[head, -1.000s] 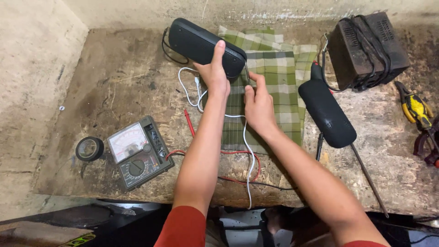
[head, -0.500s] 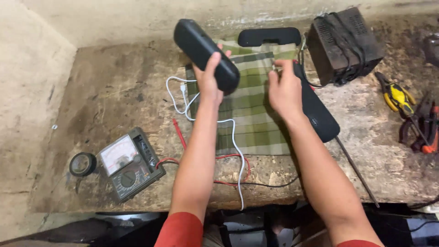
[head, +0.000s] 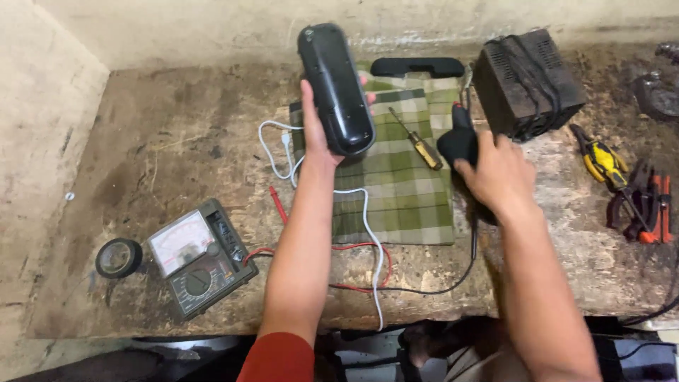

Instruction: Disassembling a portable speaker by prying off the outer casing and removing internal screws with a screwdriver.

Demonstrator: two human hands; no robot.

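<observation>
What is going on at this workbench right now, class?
A person works at a worn bench. The left hand holds up a long black rounded casing above a green checked cloth. The right hand rests on a second black piece at the cloth's right edge. A yellow-handled screwdriver lies on the cloth. An analog multimeter and a roll of black tape sit at the left.

A rectangular grey-green analog multimeter lies at seven o'clock on the workbench. Its dial screen is white and rectangular. Packages, labels and signs: none.
</observation>
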